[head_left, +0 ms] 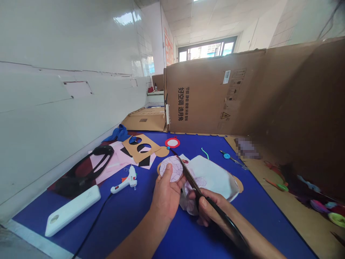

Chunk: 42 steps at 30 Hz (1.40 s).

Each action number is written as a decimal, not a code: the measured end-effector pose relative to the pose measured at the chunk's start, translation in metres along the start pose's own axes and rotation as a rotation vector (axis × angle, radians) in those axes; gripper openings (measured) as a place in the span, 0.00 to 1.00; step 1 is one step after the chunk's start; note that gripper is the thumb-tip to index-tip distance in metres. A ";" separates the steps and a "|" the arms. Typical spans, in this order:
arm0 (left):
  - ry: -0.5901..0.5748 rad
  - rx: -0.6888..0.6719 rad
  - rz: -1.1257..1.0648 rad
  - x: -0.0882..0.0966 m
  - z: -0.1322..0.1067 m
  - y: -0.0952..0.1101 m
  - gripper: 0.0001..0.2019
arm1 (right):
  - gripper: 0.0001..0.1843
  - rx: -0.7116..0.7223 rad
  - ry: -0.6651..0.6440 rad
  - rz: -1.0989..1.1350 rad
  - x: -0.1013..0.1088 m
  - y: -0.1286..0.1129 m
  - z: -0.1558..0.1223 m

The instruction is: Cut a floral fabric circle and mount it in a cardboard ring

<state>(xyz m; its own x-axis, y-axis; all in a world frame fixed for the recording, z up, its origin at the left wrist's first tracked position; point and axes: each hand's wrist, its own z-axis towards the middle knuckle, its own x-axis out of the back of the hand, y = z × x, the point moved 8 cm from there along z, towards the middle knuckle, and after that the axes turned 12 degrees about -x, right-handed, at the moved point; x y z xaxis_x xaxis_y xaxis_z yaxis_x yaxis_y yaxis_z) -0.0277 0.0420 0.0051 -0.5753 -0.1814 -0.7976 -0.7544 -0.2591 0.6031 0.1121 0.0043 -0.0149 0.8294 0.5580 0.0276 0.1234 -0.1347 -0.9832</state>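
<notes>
Left fingers (pixel 167 174): mine pinch a round patterned piece (pixel 177 169), thumb flat on its pale, purple-lined face, the others behind it;
Right fingers (pixel 205 205): curled around the black handles of the scissors (pixel 195 188), thumb on top;
Piece: raised above the blue table (pixel 121 219), roughly in the middle of my view; a tan edge shows behind its left side;
Blades: pointing away from me, along the right edge of the round patterned piece; I cannot tell how far they are parted;
Scrap: a crumpled patterned scrap (pixel 191 207) hangs between my hands, partly hidden by them;
White sheet: the white sheet (pixel 217 174) lies just beyond my right hand, a rounded tan edge showing past its right side;
Glue gun: the white glue gun (pixel 132 179) rests on the table to the left of my left hand, its black cord (pixel 93 225) trailing toward me; a long white case (pixel 74 211) lies farther left;
Cards: a tan card (pixel 154 144) with two round holes lies over pink sheets (pixel 104 173);
Far side: a red-rimmed disc (pixel 172 142) lies near the tall cardboard panel (pixel 207 100); a green strip (pixel 205 153) is farther right.
</notes>
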 end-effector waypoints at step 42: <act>-0.017 0.037 0.045 0.002 0.003 0.002 0.15 | 0.42 -0.072 0.062 -0.047 0.008 -0.004 -0.002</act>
<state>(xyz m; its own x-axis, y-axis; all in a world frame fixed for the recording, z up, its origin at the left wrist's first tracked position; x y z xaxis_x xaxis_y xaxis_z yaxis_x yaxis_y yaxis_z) -0.0309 0.0441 0.0047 -0.6137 -0.1763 -0.7696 -0.7386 -0.2162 0.6385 0.1192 0.0073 -0.0102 0.8534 0.5140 0.0870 0.2001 -0.1688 -0.9651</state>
